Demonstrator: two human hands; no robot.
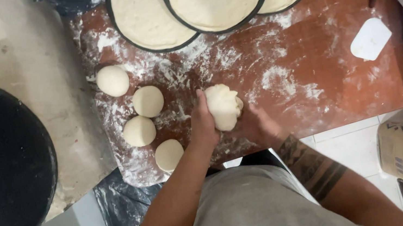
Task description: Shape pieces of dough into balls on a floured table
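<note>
Dough lump (224,106) btwn both hands, prob. cupped

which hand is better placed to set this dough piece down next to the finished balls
Probably the left hand. It cups the dough piece on the side facing the four dough balls, which lie to its left on the floured board. The right hand sits on the far side.
</note>
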